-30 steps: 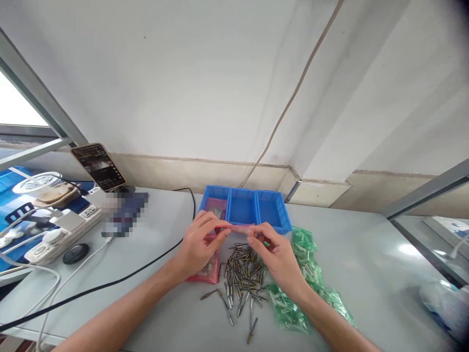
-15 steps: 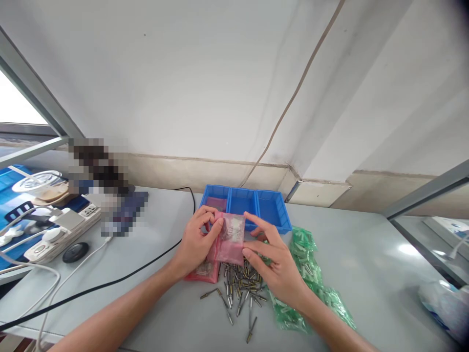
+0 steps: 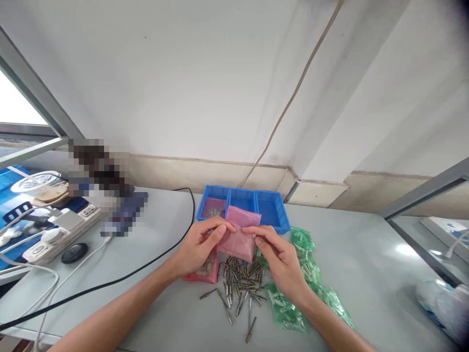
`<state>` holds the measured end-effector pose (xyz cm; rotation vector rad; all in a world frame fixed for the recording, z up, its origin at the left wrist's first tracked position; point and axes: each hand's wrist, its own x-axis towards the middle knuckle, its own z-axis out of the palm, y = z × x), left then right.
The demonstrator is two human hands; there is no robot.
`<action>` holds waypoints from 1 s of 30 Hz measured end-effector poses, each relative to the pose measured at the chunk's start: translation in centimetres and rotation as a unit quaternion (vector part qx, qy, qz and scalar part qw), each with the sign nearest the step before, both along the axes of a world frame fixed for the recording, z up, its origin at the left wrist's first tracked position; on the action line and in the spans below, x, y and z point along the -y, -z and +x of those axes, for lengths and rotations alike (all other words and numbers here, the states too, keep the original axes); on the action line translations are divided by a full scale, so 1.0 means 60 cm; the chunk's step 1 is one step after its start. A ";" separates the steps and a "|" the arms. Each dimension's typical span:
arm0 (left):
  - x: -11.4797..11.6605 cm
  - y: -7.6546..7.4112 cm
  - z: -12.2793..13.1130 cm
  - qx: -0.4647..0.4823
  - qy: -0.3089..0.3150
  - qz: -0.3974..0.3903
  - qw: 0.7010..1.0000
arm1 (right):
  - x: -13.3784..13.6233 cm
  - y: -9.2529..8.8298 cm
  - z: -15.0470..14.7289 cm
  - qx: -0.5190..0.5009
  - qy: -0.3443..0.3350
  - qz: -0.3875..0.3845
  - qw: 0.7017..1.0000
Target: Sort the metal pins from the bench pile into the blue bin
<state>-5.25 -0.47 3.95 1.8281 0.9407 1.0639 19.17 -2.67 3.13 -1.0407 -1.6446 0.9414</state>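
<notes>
The pink pouch point(image 3: 238, 246) is thin, see-through plastic film, softly creased, with a low sheen. Crinkled green bags point(image 3: 289, 309) look like glossier film, catching small white highlights. The loose rivets point(image 3: 242, 281) are metal, part silvery, part brassy. Blue bins point(image 3: 277, 229) show smooth moulded plastic. The grey bench point(image 3: 370, 278) is smooth and semi-gloss, glaring at right; the painted wall point(image 3: 201, 88) looks matt.

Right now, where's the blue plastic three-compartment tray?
Head view, centre: the tray is partly behind the handheld pink plastic pouch, green plastic bags by its near right corner.
</notes>
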 end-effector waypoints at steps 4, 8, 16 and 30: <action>0.005 0.004 0.004 -0.032 0.000 0.002 1.000 | -0.008 0.004 -0.001 -0.052 0.011 -0.083 0.995; -0.002 0.013 0.006 -0.084 -0.037 0.062 0.994 | -0.009 -0.006 -0.006 -0.050 0.020 -0.106 0.993; -0.007 0.014 0.009 -0.102 -0.098 0.075 0.987 | -0.010 0.016 -0.010 -0.101 0.014 -0.207 0.973; -0.006 0.023 0.009 -0.007 -0.061 -0.064 0.996 | -0.005 0.017 -0.016 -0.093 -0.007 -0.205 0.974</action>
